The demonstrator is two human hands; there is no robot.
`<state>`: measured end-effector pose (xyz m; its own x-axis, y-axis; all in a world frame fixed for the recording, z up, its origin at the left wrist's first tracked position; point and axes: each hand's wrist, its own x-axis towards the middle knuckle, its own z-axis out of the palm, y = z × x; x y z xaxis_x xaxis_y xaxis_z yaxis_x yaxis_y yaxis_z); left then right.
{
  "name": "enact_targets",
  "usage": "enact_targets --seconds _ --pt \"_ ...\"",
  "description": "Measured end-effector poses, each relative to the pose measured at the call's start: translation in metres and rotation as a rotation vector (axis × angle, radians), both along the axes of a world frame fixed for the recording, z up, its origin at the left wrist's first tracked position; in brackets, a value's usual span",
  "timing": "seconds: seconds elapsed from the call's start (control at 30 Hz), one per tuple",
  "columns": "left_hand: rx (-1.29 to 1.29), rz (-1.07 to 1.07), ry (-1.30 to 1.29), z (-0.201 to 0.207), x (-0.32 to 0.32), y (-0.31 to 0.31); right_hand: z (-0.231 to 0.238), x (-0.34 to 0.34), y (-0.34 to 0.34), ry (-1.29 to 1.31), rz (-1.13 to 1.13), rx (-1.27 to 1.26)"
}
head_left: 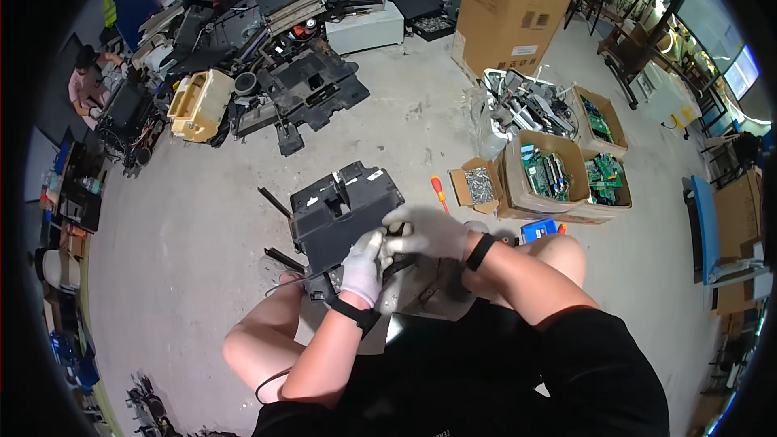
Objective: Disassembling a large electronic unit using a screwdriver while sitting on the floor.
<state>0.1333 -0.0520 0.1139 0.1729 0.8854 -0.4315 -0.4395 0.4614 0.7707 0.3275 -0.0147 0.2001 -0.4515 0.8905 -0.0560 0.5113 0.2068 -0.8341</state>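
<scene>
A black plastic machine part (336,222) with a raised edge and a slot lies on the floor before my legs. Over its near right side my two gloved hands meet. My left hand (364,269), in a white glove, has its fingers pinched together. My right hand (429,233), gloved too and slightly blurred, curls its fingers against the left fingertips. Whatever is between them is hidden or too small to name. To the right of the black part lies a red and yellow screwdriver (438,186), touched by neither hand.
A small carton of screws (477,184) stands beside boxes of green circuit boards (544,174) and a sack of metal parts (526,107). A blue case (538,231) lies by my right knee. Dismantled black parts (312,85) are heaped further off; another person (87,85) works at far left.
</scene>
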Motion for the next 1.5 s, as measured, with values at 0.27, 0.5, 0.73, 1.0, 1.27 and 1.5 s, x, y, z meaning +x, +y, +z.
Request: enact_targets --seconds 0.27,0.5,0.73,1.0,1.27,1.5 --pt "-0.15 -0.198 -0.138 -0.036 0.018 -0.02 -0.044 0.007 -0.014 -0.398 0.211 0.229" --pt "-0.198 -0.241 -0.178 -0.04 0.024 -0.015 0.001 0.057 0.019 -0.732 0.028 0.105" --pt "-0.214 -0.177 -0.158 -0.039 0.031 -0.011 0.002 0.165 0.044 -0.423 -0.817 0.266" --pt "-0.188 -0.133 -0.147 -0.036 0.008 0.002 0.012 0.149 0.048 0.017 -0.819 0.269" --pt "0.18 0.226 -0.018 0.068 -0.077 0.019 0.02 0.115 0.048 -0.375 -0.612 0.248" --pt "0.167 0.407 0.039 0.08 -0.171 -0.009 0.023 0.039 0.056 -0.372 -0.416 0.121"
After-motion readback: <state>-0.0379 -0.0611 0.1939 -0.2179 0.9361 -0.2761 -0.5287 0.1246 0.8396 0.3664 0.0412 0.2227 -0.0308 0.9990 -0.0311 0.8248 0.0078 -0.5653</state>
